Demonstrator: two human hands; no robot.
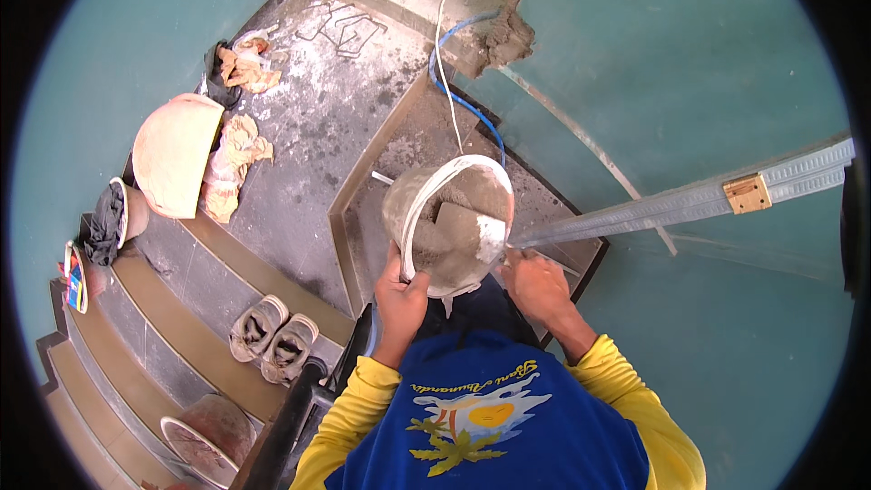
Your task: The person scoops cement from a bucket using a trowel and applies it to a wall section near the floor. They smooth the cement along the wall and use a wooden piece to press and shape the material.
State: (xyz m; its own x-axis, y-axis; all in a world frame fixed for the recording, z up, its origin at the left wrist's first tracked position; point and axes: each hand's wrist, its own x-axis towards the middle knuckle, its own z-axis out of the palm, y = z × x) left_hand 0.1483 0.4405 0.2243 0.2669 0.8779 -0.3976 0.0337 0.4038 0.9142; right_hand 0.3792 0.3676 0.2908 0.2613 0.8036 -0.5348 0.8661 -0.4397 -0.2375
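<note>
A white plastic bucket, smeared with grey, is tilted in front of me so its mouth faces up toward me. Wet-looking grey mortar coats its inside. My left hand is closed on the near left part of the rim, thumb over the edge. My right hand is curled at the right side of the rim, closed around the handle end of a trowel. The flat trowel blade lies inside the bucket mouth, partly covered in mortar; most of the handle is hidden by my fingers.
Curved steps descend on the left, with a pair of dirty shoes, another bucket and crumpled paper bags. A metal stud slants in from the right. A blue hose and a white cable run behind the bucket.
</note>
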